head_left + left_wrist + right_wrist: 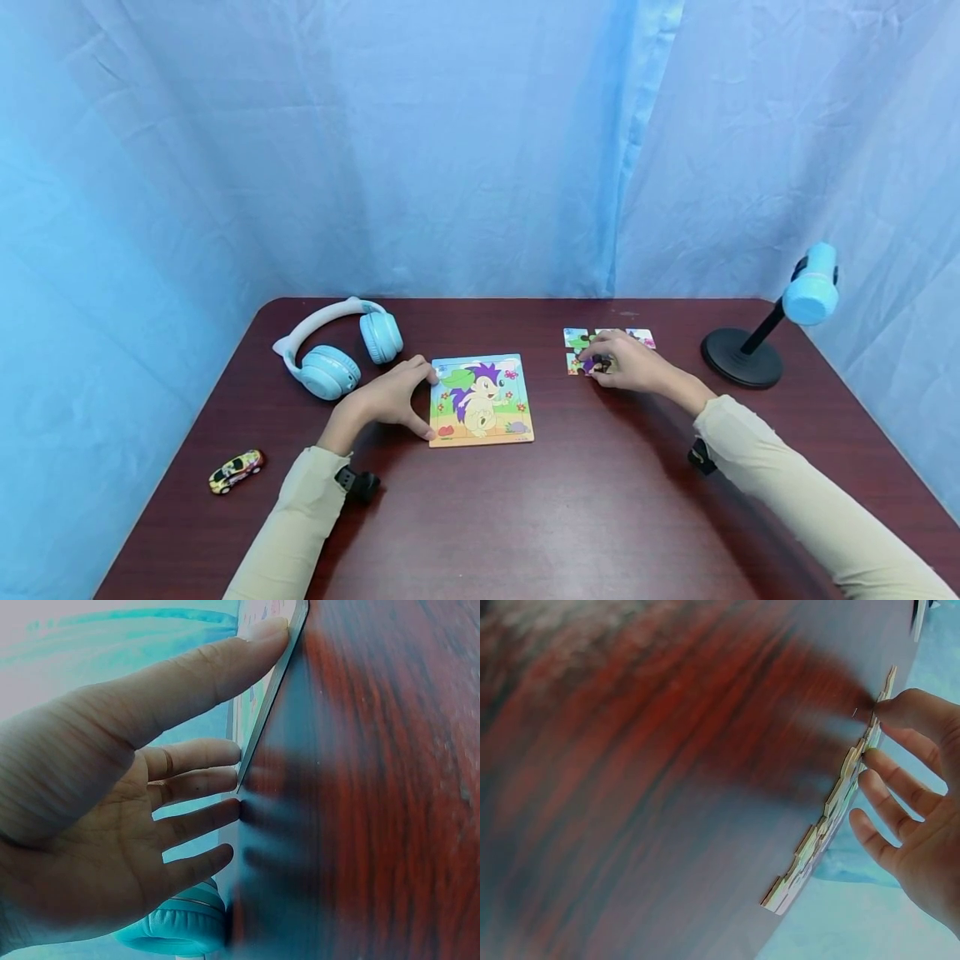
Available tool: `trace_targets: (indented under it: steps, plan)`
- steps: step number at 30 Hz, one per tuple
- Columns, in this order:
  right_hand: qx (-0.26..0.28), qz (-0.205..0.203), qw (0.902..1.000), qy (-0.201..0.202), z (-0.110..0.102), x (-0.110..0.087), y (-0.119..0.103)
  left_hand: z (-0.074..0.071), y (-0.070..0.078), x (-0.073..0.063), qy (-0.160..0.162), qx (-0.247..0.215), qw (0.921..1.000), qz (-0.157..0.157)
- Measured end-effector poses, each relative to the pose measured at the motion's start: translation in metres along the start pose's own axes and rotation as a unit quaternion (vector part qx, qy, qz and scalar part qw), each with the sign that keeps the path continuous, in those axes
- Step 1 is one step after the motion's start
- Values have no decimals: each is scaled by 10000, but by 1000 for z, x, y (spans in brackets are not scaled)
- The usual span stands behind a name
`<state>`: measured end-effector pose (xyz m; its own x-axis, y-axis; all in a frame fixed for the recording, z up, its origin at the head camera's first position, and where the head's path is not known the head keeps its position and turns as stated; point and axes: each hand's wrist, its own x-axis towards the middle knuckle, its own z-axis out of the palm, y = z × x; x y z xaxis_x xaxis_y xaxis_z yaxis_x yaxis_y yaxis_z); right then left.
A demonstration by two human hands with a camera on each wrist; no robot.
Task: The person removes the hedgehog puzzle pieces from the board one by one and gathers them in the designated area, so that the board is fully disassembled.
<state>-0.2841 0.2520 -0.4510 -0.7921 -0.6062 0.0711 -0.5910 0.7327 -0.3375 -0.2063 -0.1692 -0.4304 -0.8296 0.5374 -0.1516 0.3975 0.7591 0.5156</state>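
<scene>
A square picture puzzle board (pixel 491 417) with a purple-haired hedgehog lies flat at the middle of the table. My left hand (pixel 390 396) is at its left side, thumb at the near corner and fingertips by the far corner. In the left wrist view, the thumb (pixel 217 671) rests on the board's edge and the other fingers are extended. To the right, my right hand (pixel 633 364) is over a group of loose jigsaw pieces (pixel 576 337), hiding some. Thumb and fingertips touch the pieces (pixel 802 859) in the right wrist view; no piece is visibly lifted.
Light blue headphones (pixel 330 372) lie at the back left, close to my left hand. A small yellow toy car (pixel 236 472) sits near the left edge. At the back right stands a blue microphone-shaped object (pixel 812 292) on a black round base (pixel 742 358). Blue curtains surround the table.
</scene>
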Motion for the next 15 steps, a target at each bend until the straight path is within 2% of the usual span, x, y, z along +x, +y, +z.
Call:
trace_targets:
  steps: [9,15]
  plan:
    - [16,8,10000,6,1,0,0,0,0,-1,-18,-24,10000,-26]
    - [72,175,9998,-53,-4,-2,-1,-1,2,0,-19,-18,10000,-30]
